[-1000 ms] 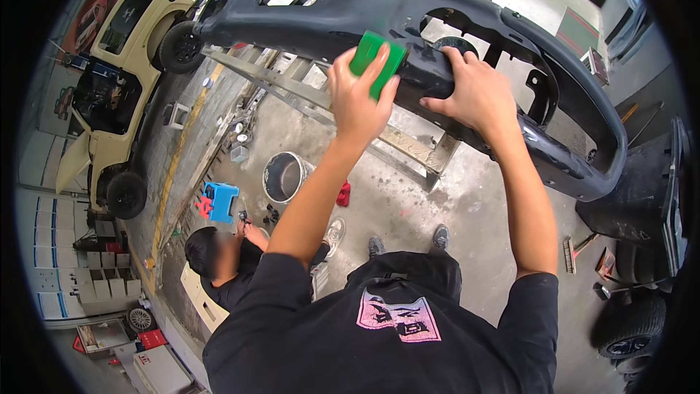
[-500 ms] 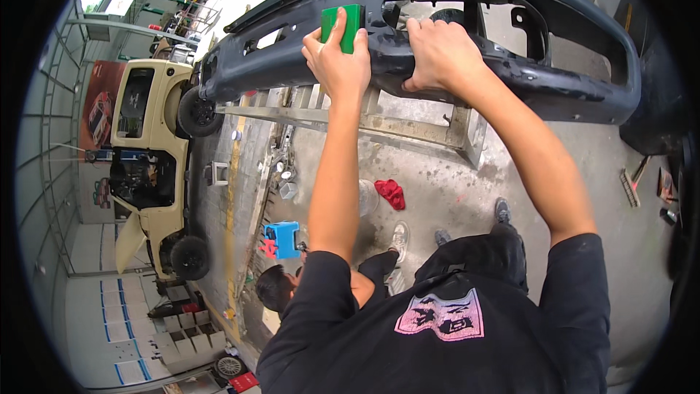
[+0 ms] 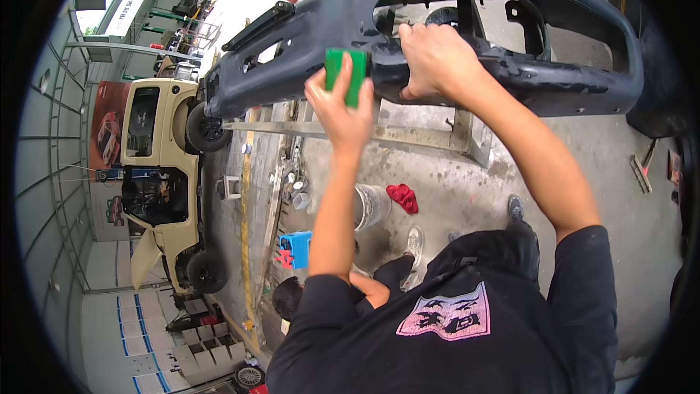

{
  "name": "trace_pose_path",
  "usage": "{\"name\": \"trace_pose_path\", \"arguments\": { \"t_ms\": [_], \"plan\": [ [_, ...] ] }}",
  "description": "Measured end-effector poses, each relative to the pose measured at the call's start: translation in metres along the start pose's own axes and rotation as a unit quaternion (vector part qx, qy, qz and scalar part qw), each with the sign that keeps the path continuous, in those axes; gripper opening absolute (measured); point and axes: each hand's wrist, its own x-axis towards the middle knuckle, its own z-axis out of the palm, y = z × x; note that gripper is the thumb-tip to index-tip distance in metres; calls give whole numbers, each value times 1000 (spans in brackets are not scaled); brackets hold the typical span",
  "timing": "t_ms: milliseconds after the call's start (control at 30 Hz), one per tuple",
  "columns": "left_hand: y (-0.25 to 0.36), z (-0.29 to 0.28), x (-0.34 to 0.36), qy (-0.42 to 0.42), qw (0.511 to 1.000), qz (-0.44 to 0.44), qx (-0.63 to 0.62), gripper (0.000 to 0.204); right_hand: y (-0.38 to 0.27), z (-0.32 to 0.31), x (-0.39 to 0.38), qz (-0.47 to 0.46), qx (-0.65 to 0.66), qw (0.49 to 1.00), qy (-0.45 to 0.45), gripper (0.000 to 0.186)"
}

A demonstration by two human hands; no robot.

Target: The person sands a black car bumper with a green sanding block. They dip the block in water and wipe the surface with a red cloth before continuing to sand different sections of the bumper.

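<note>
Shirt: my black short-sleeved shirt with a pink and white print (image 3: 446, 319) fills the nearest part of the view, below the bumper.
Person below: a crouching person with dark hair (image 3: 290, 296) sits on the floor under my left arm, well below the bumper.
Floor items: a blue plastic box (image 3: 295, 247), a grey metal bucket (image 3: 370, 206) and a red rag (image 3: 402, 197) lie on the concrete floor (image 3: 452, 182) beneath the bumper.
Left hand: my left hand (image 3: 344, 108) is closed around a green rectangular sanding block (image 3: 345, 75), pressing it flat on the bumper's front face.
Right hand: my right hand (image 3: 436, 60) grips the bumper's lower edge just beside the block, fingers curled over it.
Bumper: the large dark grey plastic car bumper (image 3: 306, 36) rests on a grey metal stand (image 3: 408, 135), spanning the view above my hands.
Car: a beige off-road car (image 3: 157, 175) stands left of the bumper, farther off.
</note>
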Motion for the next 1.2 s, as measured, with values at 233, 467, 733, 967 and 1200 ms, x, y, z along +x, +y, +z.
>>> {"name": "trace_pose_path", "arguments": {
  "t_ms": [233, 467, 733, 967, 1200],
  "plan": [
    [3, 7, -8, 42, 997, -62, -1, 57, -4, -1, 0, -2, 22, 1000, -18, 68],
    [-18, -2, 39, 26, 987, -102, 123, 53, -7, -4, 3, -7, 19, 1000, -18, 71],
    [-12, -3, 36, 29, 989, -86, 121, 50, -8, 0, 1, -7, 17, 1000, -3, 70],
    [-19, 1, 43, 45, 987, -149, 28, 53, -7, -2, 2, -13, 20, 1000, 0, 73],
    [-17, -2, 41, 25, 985, -168, 21, 51, -9, -3, 0, -2, 18, 1000, -9, 70]
  ]
}}
